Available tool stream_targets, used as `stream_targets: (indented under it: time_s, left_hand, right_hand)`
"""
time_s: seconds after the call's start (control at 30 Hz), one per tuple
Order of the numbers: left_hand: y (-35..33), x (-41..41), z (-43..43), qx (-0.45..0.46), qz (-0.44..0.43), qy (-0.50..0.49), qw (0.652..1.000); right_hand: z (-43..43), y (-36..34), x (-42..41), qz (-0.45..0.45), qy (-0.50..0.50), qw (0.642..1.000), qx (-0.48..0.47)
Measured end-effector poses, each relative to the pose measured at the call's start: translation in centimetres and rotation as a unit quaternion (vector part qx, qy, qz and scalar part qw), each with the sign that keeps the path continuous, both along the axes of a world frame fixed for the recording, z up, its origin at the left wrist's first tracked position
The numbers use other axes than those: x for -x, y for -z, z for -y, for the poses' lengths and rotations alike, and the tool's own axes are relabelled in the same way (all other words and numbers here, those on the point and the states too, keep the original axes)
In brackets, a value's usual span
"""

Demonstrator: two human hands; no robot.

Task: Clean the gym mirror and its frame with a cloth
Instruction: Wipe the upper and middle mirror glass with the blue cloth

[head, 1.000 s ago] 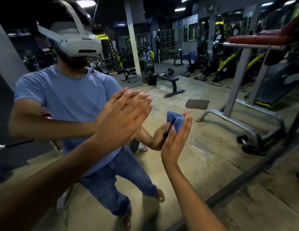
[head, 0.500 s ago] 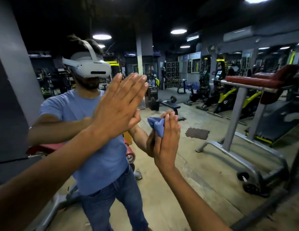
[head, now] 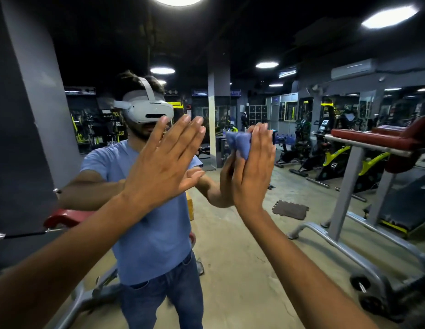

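Observation:
The gym mirror fills the whole view and reflects a person in a blue T-shirt wearing a white headset. My left hand lies flat on the glass, fingers straight and together, at centre left. My right hand presses a crumpled blue cloth against the glass with straight fingers, just right of centre at head height. The cloth bulges out past the fingers on their left side. No part of the mirror's frame shows.
Everything else is reflection: a grey bench stand with a red pad at right, yellow-and-black exercise bikes behind it, a white pillar mid-room, a dark floor mat and ceiling lights.
Both hands have slid upward on the glass, the right one carrying the cloth from waist height to head height. The view has tilted up, so more ceiling shows.

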State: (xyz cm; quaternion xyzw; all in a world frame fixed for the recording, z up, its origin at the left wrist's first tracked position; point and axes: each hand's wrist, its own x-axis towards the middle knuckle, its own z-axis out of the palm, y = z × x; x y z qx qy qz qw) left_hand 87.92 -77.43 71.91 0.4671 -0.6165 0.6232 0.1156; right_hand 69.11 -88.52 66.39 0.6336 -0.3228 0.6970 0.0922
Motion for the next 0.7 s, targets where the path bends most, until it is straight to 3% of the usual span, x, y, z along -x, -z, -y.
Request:
stream_targets:
  time_s: [0.1,0.27,0.47,0.63,0.7]
  left_hand:
    - [0.0,0.0,0.1,0.006,-0.003,0.002,1.0]
    - [0.0,0.1,0.2,0.016,-0.008,0.015,1.0]
    - [0.2,-0.1,0.3,0.021,-0.008,0.004,1.0]
    - [0.4,-0.1,0.2,0.025,-0.012,0.006,1.0]
    - [0.5,0.0,0.1,0.026,-0.021,-0.002,0.999]
  right_hand:
    - [-0.8,-3.6,-1.3,0.02,-0.012,1.0,-0.007]
    - [-1.3,-0.5,-0.8,-0.165,-0.025,0.981,0.096]
    - [-0.8,-6.3,-0.9,-0.032,-0.03,0.998,0.049]
    - [-1.0,-1.8,-0.3,-0.209,-0.035,0.967,0.138]
    - [0.2,-1.0,1.5,-0.212,-0.016,0.968,0.134]
